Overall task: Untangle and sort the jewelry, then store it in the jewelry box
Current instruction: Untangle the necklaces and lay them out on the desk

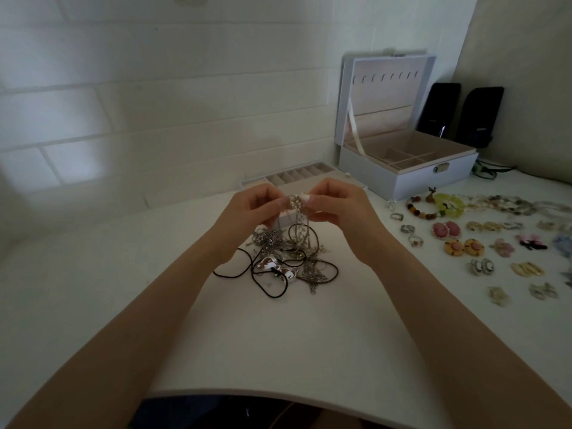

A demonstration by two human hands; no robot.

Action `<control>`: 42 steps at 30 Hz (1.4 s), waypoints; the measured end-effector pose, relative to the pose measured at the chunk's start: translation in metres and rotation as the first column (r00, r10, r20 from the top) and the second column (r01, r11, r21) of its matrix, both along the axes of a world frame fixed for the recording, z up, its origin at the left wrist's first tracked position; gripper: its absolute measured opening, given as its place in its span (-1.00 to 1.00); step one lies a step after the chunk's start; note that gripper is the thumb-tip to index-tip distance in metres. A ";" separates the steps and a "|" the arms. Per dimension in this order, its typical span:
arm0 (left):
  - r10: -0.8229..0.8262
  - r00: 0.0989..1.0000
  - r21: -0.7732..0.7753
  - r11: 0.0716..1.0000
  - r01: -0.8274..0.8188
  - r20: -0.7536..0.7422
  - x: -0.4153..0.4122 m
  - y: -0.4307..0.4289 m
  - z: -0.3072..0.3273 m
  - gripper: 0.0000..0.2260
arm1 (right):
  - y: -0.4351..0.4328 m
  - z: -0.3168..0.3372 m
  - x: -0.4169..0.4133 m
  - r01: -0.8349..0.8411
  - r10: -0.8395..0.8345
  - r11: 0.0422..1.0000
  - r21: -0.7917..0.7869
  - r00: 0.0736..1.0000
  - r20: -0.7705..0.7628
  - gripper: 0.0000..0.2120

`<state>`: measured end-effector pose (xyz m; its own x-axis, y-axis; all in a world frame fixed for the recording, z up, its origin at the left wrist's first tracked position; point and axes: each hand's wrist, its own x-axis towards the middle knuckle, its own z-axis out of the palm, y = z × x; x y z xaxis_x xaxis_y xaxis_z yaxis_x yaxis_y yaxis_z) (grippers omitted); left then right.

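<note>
Both hands, left hand [253, 209] and right hand [337, 209], are pinching the silver chain [294, 205] above the tangled pile [284, 258], so I'd be teasing the knot loose gently, not yanking.

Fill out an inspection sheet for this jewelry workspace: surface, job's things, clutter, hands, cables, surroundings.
Surface: white table, rounded near edge.
Job's things: tangled pile of chains and black cord necklaces at centre; jewelry box open at back right; divider tray beyond the hands; rings, beaded bracelet and earrings laid out at right.
Clutter: two black speakers behind the box.
Hands: left hand and right hand both pinch a silver chain that hangs down to the pile.
Cables: dark cable right of the box.
Surroundings: white brick wall.
</note>
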<state>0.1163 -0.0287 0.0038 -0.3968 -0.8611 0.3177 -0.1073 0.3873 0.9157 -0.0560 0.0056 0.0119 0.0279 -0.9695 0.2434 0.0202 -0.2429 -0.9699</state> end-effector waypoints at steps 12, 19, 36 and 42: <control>0.030 0.999 -0.031 0.999 -0.031 -0.034 0.002 0.002 0.004 -0.91 | -0.003 -0.002 -0.003 -0.082 0.081 0.992 0.095 0.996 0.023 -0.84; -0.058 0.987 0.028 0.998 0.055 0.150 -0.002 0.008 0.004 -0.89 | 0.000 -0.002 -0.003 0.044 -0.041 0.998 0.053 0.997 -0.060 -0.90; -0.069 0.997 0.184 0.981 0.065 0.015 -0.004 0.006 0.000 -0.92 | 0.004 0.000 -0.001 -0.008 0.011 0.999 0.045 0.998 -0.062 -0.94; -0.004 0.999 0.172 0.985 -0.002 0.034 -0.005 0.004 -0.001 -0.85 | -0.001 -0.004 0.001 0.084 -0.080 0.996 0.028 0.991 -0.111 -0.94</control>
<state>0.1108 -0.0243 0.0028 -0.4060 -0.9013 0.1511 -0.1396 0.2246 0.9644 -0.0555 0.0042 0.0079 -0.0272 -0.9770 0.2114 -0.1049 -0.2075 -0.9726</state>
